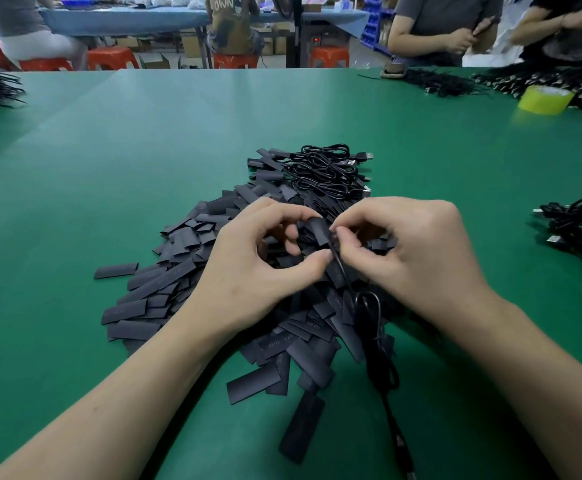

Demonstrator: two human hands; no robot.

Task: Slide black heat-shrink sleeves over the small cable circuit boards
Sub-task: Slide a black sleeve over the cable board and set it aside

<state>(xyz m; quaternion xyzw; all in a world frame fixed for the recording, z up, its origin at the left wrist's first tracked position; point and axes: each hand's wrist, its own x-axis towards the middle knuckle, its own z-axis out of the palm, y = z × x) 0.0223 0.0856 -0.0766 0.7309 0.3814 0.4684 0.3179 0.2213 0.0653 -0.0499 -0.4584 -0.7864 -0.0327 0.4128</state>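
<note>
Looking at those two hands, what are they holding?

See, the left hand [261,258] pinches a black sleeve [320,230] between thumb and first finger. The right hand [410,251] has its fingers curled in and pinches the cable [343,278] right where it meets the sleeve.

Where is the sleeve?

Up in the air between both hands, just over the big pile of sleeves [165,282] on the green table [75,168]. The cable hangs down from it toward the person.

Can you see the little board?

No. It is hidden by the sleeve or the fingers, so I cannot tell how far it is in.

Is the sleeve hard to hold?

I think it is very light and soft. It looks flat, so it may need a squeeze on its edges to pop the mouth open. It looks smooth too, so it could slip. Best to hold it near the open end.

And the cable?

It looks thin and bendy, so it would flop. I would pinch it close to the board, so the board goes in straight.
</note>
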